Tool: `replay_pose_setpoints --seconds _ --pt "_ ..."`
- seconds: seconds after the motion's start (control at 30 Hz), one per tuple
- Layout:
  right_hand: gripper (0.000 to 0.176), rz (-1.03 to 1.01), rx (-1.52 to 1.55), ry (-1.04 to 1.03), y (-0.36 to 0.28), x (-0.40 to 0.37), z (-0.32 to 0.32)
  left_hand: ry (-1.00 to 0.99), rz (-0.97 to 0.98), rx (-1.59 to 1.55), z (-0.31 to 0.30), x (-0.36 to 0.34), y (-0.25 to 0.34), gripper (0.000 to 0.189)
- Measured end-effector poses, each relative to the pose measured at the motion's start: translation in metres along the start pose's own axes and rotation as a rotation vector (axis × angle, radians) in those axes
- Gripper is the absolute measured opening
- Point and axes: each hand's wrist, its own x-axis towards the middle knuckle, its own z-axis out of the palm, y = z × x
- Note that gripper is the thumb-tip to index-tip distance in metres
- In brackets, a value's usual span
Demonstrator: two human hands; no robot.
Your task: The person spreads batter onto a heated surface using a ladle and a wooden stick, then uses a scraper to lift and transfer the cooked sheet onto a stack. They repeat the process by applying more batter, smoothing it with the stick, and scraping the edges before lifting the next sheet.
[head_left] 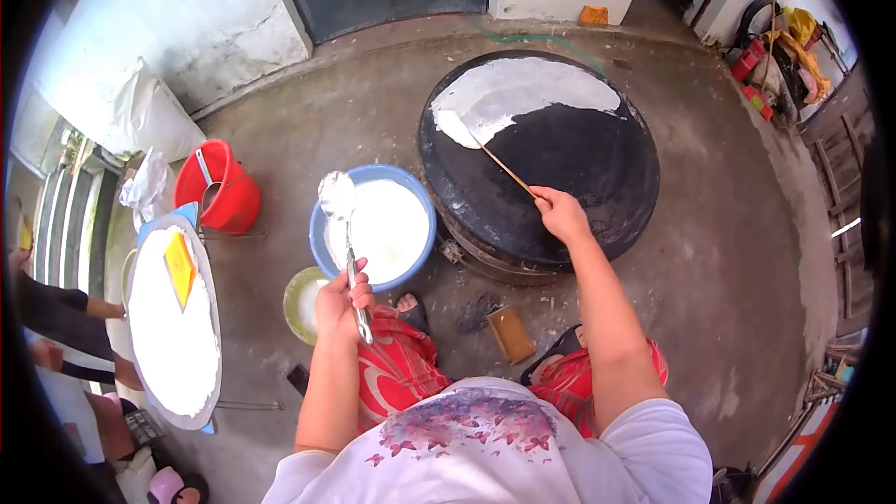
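My left hand [343, 305] is closed round the handle of a metal ladle [338, 196]. The ladle's bowl is coated in white and hangs over the left rim of a blue basin [427, 241] holding white batter [385, 229]. In my right hand [560, 215] is the thin wooden handle of a batter spreader [505, 166]. Its white-covered end rests on a large round black griddle [569, 177]. White batter [527, 89] lies in a broad layer over the griddle's far part, while the near part shows bare black.
A green bowl [297, 303] with white contents stands beside the basin. Left are a red bucket [245, 191], and a round tray [217, 345] with a white sheet and a yellow object [180, 269]. Another person [56, 317] is at the left edge. A brick-like block [511, 334] lies between my feet.
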Motion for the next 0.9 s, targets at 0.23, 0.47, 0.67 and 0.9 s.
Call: replay_pose_setpoints --seconds 0.23,0.47,0.67,0.9 --pt "0.026 0.055 -0.021 0.223 0.050 -0.010 -0.008 -0.077 -0.008 -0.015 -0.001 0.005 -0.003 0.030" --pt "0.028 -0.023 0.165 0.051 0.032 -0.088 0.041 -0.095 -0.022 -0.037 -0.012 -0.004 0.007 0.030" --pt "0.035 -0.020 -0.239 0.081 0.014 -0.163 0.039 -0.123 -0.036 -0.051 -0.020 -0.007 0.017 0.031" --pt "0.050 -0.117 -0.253 0.090 -0.074 -0.084 0.117 -0.135 -0.048 -0.059 -0.030 -0.009 0.029 0.029"
